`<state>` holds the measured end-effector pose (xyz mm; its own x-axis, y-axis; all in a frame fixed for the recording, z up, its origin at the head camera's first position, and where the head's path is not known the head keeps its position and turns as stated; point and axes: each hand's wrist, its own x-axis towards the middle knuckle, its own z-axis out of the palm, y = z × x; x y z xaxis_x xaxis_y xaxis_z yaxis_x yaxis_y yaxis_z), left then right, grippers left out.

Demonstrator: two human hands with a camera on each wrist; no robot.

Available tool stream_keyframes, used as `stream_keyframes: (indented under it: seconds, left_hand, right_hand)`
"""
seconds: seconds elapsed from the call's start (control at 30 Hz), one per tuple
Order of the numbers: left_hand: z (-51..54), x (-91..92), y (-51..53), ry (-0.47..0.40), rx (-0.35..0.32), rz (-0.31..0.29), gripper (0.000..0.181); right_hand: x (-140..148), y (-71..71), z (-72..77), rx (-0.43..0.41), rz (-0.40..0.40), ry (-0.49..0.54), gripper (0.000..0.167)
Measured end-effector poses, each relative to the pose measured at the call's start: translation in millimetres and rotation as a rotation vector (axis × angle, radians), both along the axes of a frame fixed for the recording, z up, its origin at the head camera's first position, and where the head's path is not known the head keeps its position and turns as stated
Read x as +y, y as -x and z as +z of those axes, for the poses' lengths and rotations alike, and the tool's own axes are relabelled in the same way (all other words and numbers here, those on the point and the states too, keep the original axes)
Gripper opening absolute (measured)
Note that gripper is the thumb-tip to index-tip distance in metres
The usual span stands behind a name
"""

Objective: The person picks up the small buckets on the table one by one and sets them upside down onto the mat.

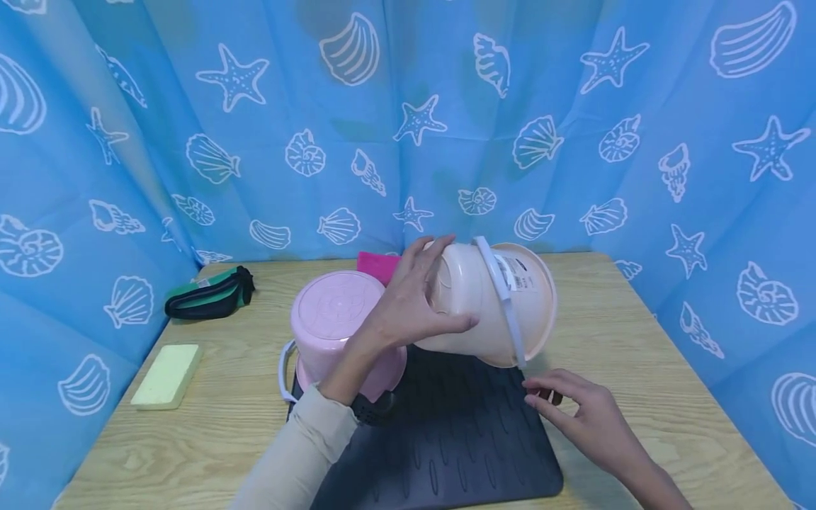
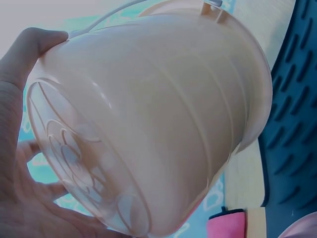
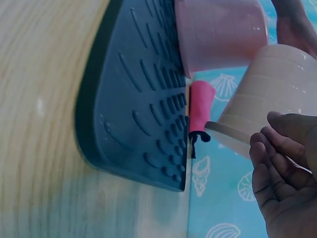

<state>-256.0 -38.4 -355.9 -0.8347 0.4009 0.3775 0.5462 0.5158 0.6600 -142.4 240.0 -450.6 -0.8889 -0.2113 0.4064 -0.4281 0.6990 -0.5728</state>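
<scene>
A pale peach bucket point(image 1: 465, 304) is held on its side above the dark mat. My left hand point(image 1: 411, 301) grips it at the base end, thumb on one side and fingers around the other, as the left wrist view shows. Its white handle point(image 1: 503, 304) lies across the bucket's side, near a printed label point(image 1: 519, 273). Just below the rim and the handle's lower edge is my right hand point(image 1: 583, 418), fingers loosely curled, with nothing visible between them. A pink bucket point(image 1: 338, 312) stands upside down to the left, partly hidden by my left forearm.
Beneath the buckets lies a ridged black mat point(image 1: 446, 453) on the wooden table point(image 1: 637, 333). A pale yellow sponge-like block point(image 1: 167, 377) and a green and black pouch point(image 1: 210, 294) sit at left. Something bright pink point(image 1: 377, 265) lies behind the pink bucket. A blue seashell-patterned curtain point(image 1: 433, 71) surrounds the table.
</scene>
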Motion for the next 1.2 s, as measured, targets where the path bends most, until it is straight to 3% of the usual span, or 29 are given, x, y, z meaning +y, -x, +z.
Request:
stream_keyframes:
  seconds: [0.2,0.57,1.0,1.2]
  left_hand:
    - [1.5,-1.2,-0.2,0.026,-0.003,0.001,0.102]
    - [4.6,-2.9,2.5,0.091,0.003,0.004,0.102]
    - [15.4,-4.5,6.7,0.143,0.004,-0.015,0.103]
    - [18.3,-2.6,7.0,0.172,0.002,-0.010,0.105]
  right_hand:
    - [-7,-2.7,-5.9,0.016,0.084,-0.040,0.021]
    - [-11,-3.7,-23.7,-0.030,0.193,-0.100,0.023]
    - [-6,-5.0,-37.8,-0.173,0.275,-0.179,0.017]
    - [-4,-5.5,-44.9,-0.170,0.331,-0.192,0.015]
